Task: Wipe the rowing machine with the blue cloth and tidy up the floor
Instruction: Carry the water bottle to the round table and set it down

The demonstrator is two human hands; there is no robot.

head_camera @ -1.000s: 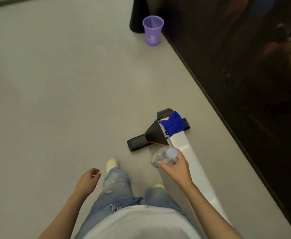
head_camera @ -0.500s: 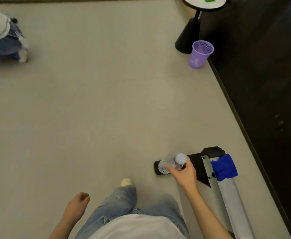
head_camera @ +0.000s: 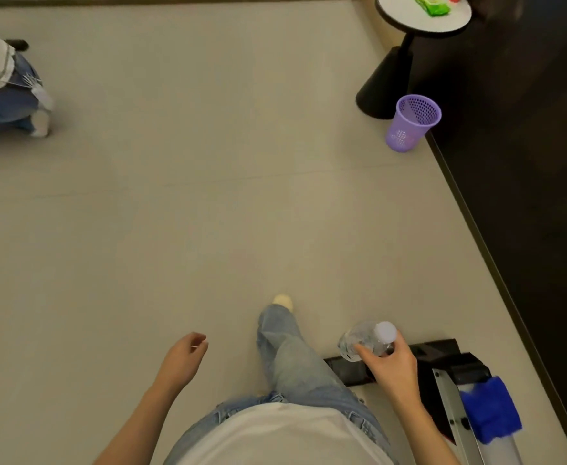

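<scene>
My right hand (head_camera: 391,367) grips a clear plastic bottle (head_camera: 364,338) with a white cap, held over the floor at the lower right. The blue cloth (head_camera: 491,409) lies draped over the silver rail of the rowing machine (head_camera: 449,401), at the bottom right corner, just right of that hand. The machine's black foot bar (head_camera: 439,352) sits on the floor behind my hand. My left hand (head_camera: 183,360) hangs at the lower middle with fingers loosely curled and nothing in it.
A purple mesh bin (head_camera: 411,122) stands on the floor at the upper right, beside the black cone base of a round white side table (head_camera: 389,82) carrying a green packet. A dark wall runs along the right. Another person's legs (head_camera: 10,95) are at the far left.
The view has swung up and forward: the rowing machine and cloth slid to the bottom right, the bin and side table came closer. My right hand keeps the bottle.
</scene>
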